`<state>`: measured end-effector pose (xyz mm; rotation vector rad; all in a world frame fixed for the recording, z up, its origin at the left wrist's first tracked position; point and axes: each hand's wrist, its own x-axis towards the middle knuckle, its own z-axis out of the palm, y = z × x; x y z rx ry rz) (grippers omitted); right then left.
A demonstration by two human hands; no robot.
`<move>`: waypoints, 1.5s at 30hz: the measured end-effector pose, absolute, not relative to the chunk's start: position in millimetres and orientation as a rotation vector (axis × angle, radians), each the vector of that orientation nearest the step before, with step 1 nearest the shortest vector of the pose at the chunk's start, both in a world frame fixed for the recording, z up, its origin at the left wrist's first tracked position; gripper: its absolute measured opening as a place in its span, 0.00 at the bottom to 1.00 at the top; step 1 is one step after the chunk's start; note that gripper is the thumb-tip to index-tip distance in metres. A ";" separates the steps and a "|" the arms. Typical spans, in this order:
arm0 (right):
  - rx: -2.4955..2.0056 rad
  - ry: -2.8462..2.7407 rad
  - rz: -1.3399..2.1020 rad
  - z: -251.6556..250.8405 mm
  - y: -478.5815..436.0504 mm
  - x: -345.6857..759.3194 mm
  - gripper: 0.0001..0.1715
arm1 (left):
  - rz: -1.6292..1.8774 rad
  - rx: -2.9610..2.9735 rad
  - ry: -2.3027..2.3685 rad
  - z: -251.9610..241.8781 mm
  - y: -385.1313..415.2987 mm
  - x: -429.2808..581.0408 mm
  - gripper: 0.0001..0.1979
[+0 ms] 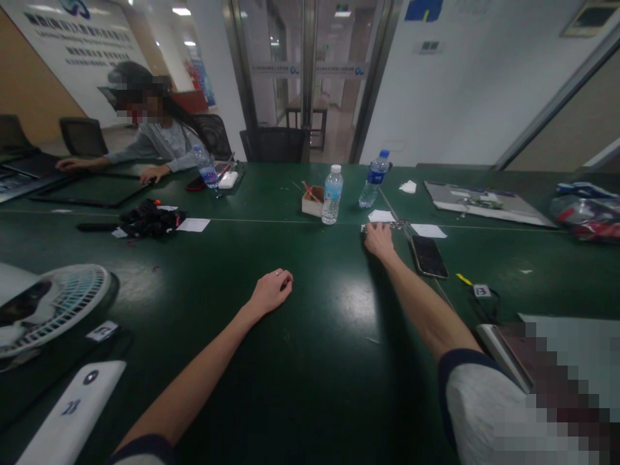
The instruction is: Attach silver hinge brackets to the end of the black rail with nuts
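My right hand (378, 239) reaches far across the dark green table (320, 349). Its bent fingers are closed over a thin dark-and-light patterned strip (400, 225), whose two ends stick out on either side of the hand. What kind of thing the strip is, I cannot make out. White paper pieces (382, 216) lie just beyond the fingers, and a phone (429, 256) is close by on the right. My left hand (272, 289) rests on the tabletop with its fingers curled in and nothing visible in them.
Two water bottles (332, 195) (374, 179) and a small box (312, 201) stand ahead. On the left are a white fan (72, 297), a white device marked 28 (72, 413) and a black cable bundle (150, 219). Another person (165, 139) sits at the far left. A grey panel (484, 201) lies right.
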<state>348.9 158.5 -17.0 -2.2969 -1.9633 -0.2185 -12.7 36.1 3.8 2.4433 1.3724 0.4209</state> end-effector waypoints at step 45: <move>-2.474 -1.356 0.167 -28.1 170.5 377.3 0.50 | 0.400 2.447 1.369 5.5 36.5 -10.8 0.09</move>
